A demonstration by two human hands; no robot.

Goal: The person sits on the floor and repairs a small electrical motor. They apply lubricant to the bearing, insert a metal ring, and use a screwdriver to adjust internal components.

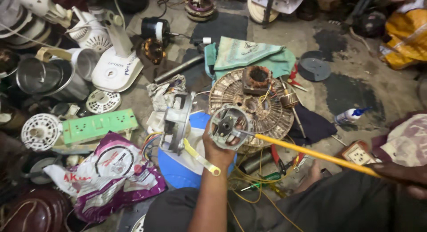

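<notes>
Left hand (pixel 219 149) has its grip wrapped tight round a small grey motor end housing (pixel 230 127), held up face-on, thumb side tucked behind it. Right hand (pixel 407 176) sits way out at 4 o'clock, closed on the far end of a long yellow rod (pixel 311 154) (probably a screwdriver shank, hard to tell at this angle), and the rod's tip is touching the housing right at its edge.

Just at 9 o'clock of the housing there's a second metal bracket piece (pixel 176 123) standing on a blue round base (pixel 178 169), with a flat spanner (pixel 201 157) lying across it. Directly behind, at 12 o'clock, a big rusty fan motor stator (pixel 253 103) sits opened up, copper winding (pixel 257 77) showing on top.

Progress-wise I'd say it's well into teardown: the motor's already split, wires (pixel 249 181) are loose on the floor (pixel 351 76), and the housing is still being worked on. Nothing looks reassembled.

Further out: a green socket strip (pixel 98 126) at 9 o'clock, a glue bottle (pixel 349 116) at 3 o'clock.
</notes>
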